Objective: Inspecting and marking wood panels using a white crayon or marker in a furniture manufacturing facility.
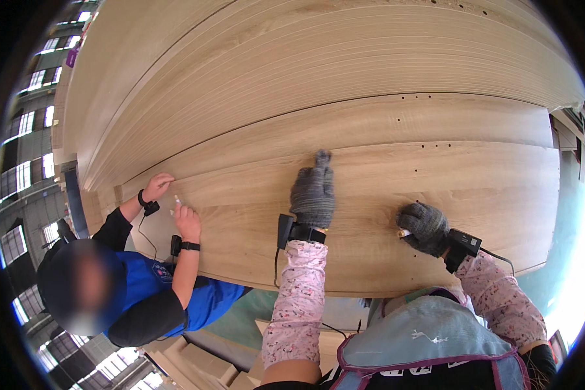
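Note:
My left hand [313,195], in a grey knit glove, lies on a wood-grain panel [364,214]. One or two of its fingers stretch to the panel's far edge, and it holds nothing that I can see. To the right, my right hand [424,229], gloved the same way, is closed above that panel. A small white-tipped stick [404,233] pokes out of its fist; the rest is hidden by the glove, so its kind is unclear. Small dark holes dot the panel near its right end.
Behind the panel lie more long wood-grain boards [331,65], stacked in stepped layers. At the left, a co-worker [156,273] in blue and black rests one hand on the panel and holds a small pale stick [177,201] in the other. Cardboard boxes [205,364] stand below.

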`<act>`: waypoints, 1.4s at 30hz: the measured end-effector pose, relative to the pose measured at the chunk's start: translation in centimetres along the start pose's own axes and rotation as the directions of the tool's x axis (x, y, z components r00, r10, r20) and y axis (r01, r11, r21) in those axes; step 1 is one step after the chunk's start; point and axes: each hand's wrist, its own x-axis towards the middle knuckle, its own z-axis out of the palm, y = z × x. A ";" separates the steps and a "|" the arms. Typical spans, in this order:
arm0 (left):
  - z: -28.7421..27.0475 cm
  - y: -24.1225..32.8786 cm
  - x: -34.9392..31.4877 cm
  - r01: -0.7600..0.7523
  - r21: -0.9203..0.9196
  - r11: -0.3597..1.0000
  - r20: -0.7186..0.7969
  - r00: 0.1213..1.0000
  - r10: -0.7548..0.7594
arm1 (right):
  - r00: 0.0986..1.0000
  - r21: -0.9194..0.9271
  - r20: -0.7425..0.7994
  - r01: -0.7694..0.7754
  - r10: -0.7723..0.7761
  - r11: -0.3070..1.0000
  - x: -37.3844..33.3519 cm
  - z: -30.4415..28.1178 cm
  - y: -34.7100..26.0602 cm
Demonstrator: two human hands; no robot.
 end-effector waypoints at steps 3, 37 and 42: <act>-0.5 -3.3 0.8 -0.133 -0.020 0.991 -0.439 0.892 0.111 | 1.000 -0.005 0.000 -0.021 0.021 1.000 -0.1 -0.1 0.0; 2.3 11.5 -5.5 -0.160 -0.065 0.985 0.037 0.986 0.163 | 1.000 0.061 0.008 0.024 -0.025 0.998 0.2 -3.0 -0.2; 3.6 5.3 -11.5 -0.077 -0.110 0.991 -0.063 0.995 0.071 | 0.998 0.121 -0.067 -0.001 0.009 0.993 -1.2 -1.8 1.2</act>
